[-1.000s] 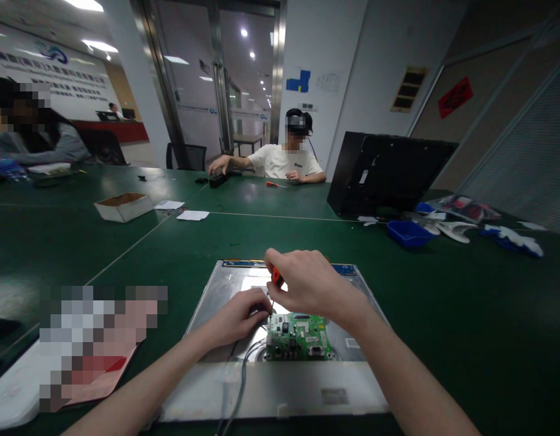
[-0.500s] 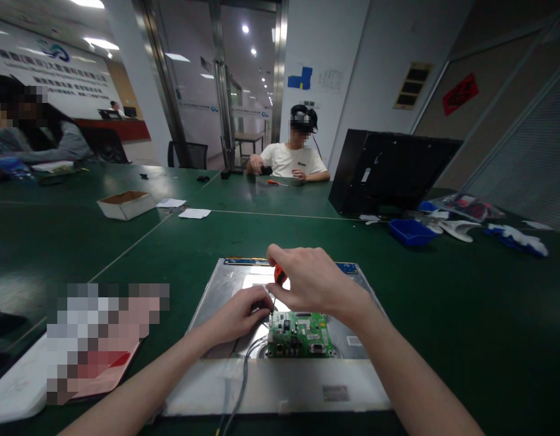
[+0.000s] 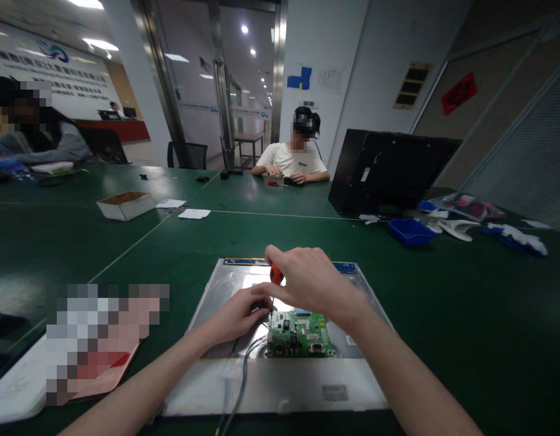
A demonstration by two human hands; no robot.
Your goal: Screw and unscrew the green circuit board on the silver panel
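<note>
My right hand (image 3: 314, 278) is closed around the orange and black handle of a screwdriver (image 3: 276, 274), held nearly upright. The thin shaft comes down at the upper left corner of a green circuit board (image 3: 300, 334). Beside that corner, my left hand (image 3: 243, 312) has its fingertips pinched close to the shaft; what lies between them is hidden. The board sits on the silver metal back of a flat display panel (image 3: 211, 306). Grey cables (image 3: 244, 375) run from the board's left side toward me.
A black monitor housing (image 3: 389, 172) stands at the right, with a blue tray (image 3: 411, 232) and gloves (image 3: 516, 238) near it. An open box (image 3: 126, 206) and papers lie at the back left. Across the green table (image 3: 262, 233) sits a person (image 3: 293, 158).
My right thumb has shifted left and the screwdriver handle has turned and moved slightly left. My left hand stays about where it was. The person opposite has brought both hands together low over the table.
</note>
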